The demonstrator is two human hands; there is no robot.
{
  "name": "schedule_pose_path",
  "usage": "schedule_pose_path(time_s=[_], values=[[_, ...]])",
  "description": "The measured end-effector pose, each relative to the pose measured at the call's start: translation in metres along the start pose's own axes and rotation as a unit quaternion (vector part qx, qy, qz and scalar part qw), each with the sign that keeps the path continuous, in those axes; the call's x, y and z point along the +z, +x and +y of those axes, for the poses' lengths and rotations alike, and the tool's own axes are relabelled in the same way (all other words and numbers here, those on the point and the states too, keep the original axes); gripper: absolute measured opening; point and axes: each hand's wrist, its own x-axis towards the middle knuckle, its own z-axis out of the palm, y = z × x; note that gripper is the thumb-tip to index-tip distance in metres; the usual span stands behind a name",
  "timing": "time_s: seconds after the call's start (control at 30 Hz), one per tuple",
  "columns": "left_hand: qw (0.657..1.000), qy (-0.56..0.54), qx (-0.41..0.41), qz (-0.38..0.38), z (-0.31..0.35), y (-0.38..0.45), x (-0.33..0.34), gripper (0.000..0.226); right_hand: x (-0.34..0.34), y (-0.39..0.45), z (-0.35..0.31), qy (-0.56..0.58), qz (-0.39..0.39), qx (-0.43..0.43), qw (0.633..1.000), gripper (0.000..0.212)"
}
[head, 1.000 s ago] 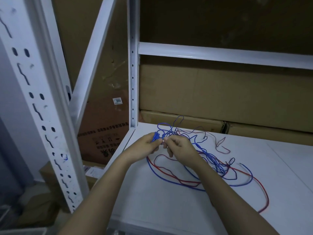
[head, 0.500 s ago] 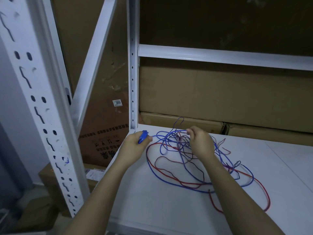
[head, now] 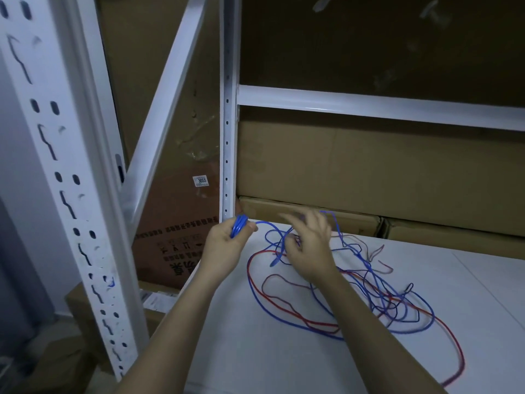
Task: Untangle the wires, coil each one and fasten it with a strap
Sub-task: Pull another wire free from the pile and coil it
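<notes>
A tangle of thin wires (head: 377,297) lies on the white shelf board (head: 284,362): blue wire (head: 287,319), red wire (head: 457,354) and dark brownish wire (head: 272,282). My left hand (head: 224,245) grips a small coil of blue wire (head: 238,225) near the board's back left corner. One blue strand runs from that coil to my right hand (head: 309,248), which hovers over the tangle's far side. Its fingers are stretched out and blurred. The strand passes its thumb and ends in a loose tip (head: 274,263). No strap is in view.
A white perforated rack post (head: 227,143) stands right behind my left hand, and a crossbeam (head: 369,105) runs above. Cardboard boxes (head: 355,172) close off the back of the shelf. A second post (head: 59,200) rises at the left.
My left hand has lifted slightly with the blue coil toward the post. My right hand has swung left toward it, fingers spreading, and the tangle has shifted.
</notes>
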Motion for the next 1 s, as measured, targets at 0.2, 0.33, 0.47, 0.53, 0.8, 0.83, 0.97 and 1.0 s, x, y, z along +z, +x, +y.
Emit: schedule_pose_path(time_s=[0.2,0.33,0.47,0.53,0.8,0.83,0.97,1.0], values=[[1.000,-0.011,-0.012,-0.001,0.008,0.002,-0.001,0.019,0.016,-0.005,-0.004,0.160,-0.103,0.088,0.978,0.012],[1.000,-0.016,-0.023,0.006,0.008,0.004,-0.003,0.021,0.016,-0.018,0.003,0.222,-0.137,0.170,0.950,0.021],[0.997,-0.038,-0.058,0.043,-0.001,0.010,-0.005,0.023,0.015,-0.033,0.011,0.223,-0.098,0.190,0.951,0.042],[0.994,-0.042,-0.076,0.065,-0.006,0.014,-0.005,0.024,0.012,-0.040,0.012,0.199,-0.093,0.154,0.963,0.047],[0.973,-0.088,-0.140,0.159,-0.022,0.030,-0.003,0.029,0.002,-0.052,0.023,0.058,-0.163,0.080,0.982,0.052],[0.967,-0.104,-0.148,0.180,-0.023,0.032,-0.006,0.031,0.000,-0.055,0.026,0.047,-0.163,0.074,0.983,0.054],[0.970,-0.096,-0.139,0.177,-0.027,0.036,-0.011,0.032,-0.006,-0.064,0.039,0.095,-0.115,0.131,0.980,0.053],[0.973,-0.086,-0.138,0.166,-0.028,0.035,-0.008,0.030,-0.007,-0.064,0.040,0.103,-0.096,0.134,0.981,0.052]])
